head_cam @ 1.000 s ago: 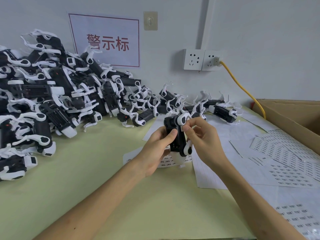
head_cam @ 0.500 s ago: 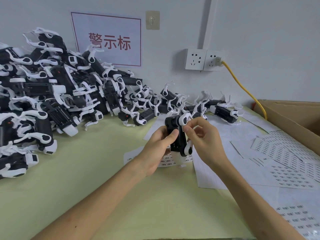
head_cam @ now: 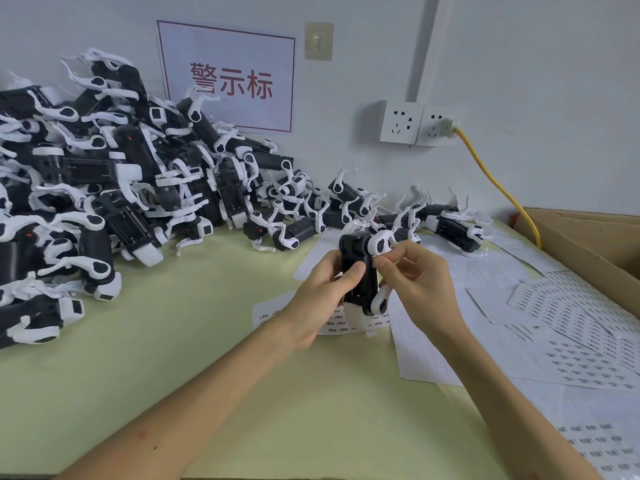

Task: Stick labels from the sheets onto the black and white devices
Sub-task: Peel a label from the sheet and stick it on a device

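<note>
Pale green surface [head_cam: 173, 358] gives free room nearest the person. The left grip [head_cam: 322, 299] wraps the black body of the upright device [head_cam: 360, 275]. The right grip [head_cam: 419, 289] pinches its upper side, any label there too small to see. It looks light and rigid, with white arms that probably snap, so the body is the safer hold. The label sheets [head_cam: 571, 317] spread right of the grips, and the device pile [head_cam: 121, 188] crowds far left.

Long slim bare left forearm [head_cam: 207, 410] & bare right forearm [head_cam: 519, 410], uncovered all the way from wrist to btm edge of pic. Bare left hand [head_cam: 322, 292] w/ short, neat thumbnail [head_cam: 356, 270], round at the tip. Bare right hand [head_cam: 415, 289] w/ thin fingers [head_cam: 412, 252] & small knuckle bumps. One tiny dark dot [head_cam: 156, 447] on L forearm, near btm of pic; faint little mark just beside it.
</note>
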A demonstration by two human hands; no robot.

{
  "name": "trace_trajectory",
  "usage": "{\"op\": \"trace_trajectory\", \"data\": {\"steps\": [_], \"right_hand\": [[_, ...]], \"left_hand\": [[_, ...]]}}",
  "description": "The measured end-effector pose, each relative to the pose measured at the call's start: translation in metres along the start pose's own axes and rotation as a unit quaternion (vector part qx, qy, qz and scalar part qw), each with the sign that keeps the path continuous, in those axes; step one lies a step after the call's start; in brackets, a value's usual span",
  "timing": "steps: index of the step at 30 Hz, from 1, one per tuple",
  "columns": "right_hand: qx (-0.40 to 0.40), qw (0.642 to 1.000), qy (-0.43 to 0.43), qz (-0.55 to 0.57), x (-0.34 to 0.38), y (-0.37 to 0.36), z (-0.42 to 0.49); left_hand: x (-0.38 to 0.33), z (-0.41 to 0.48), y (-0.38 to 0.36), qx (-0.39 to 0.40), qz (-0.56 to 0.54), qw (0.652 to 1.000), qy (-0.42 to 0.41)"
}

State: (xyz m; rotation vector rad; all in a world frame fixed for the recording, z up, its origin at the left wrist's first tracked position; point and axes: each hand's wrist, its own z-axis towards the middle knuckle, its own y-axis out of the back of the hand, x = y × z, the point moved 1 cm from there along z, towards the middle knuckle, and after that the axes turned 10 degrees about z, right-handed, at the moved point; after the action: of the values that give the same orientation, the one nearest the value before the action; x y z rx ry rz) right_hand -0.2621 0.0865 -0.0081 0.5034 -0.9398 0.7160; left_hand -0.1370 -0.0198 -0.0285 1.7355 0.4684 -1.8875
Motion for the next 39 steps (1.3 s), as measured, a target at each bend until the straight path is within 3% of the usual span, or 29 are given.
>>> {"op": "trace_trajectory", "data": {"steps": [9, 14, 18, 31, 39], "right_hand": [[-0.031, 0.999, -0.008, 0.037, 0.001, 0.001, -0.001], [0.029, 0.997, -0.024, 0.060, 0.004, -0.004, -0.001], [0.016, 0.996, -0.040, 0.084, 0.005, 0.000, 0.002], [0.005, 0.995, -0.049, 0.088, 0.003, 0.004, 0.004], [-0.011, 0.994, -0.045, 0.101, 0.005, 0.006, 0.006]], "left_hand": [[-0.006, -0.002, -0.002, 0.025, -0.050, 0.998, 0.012], [-0.011, -0.002, -0.002, 0.066, -0.169, 0.980, 0.087], [-0.013, 0.001, 0.004, 0.056, -0.256, 0.953, 0.150], [-0.008, 0.001, 0.003, 0.060, -0.167, 0.973, 0.149], [-0.007, 0.000, 0.001, 0.091, -0.196, 0.968, 0.126]]}}
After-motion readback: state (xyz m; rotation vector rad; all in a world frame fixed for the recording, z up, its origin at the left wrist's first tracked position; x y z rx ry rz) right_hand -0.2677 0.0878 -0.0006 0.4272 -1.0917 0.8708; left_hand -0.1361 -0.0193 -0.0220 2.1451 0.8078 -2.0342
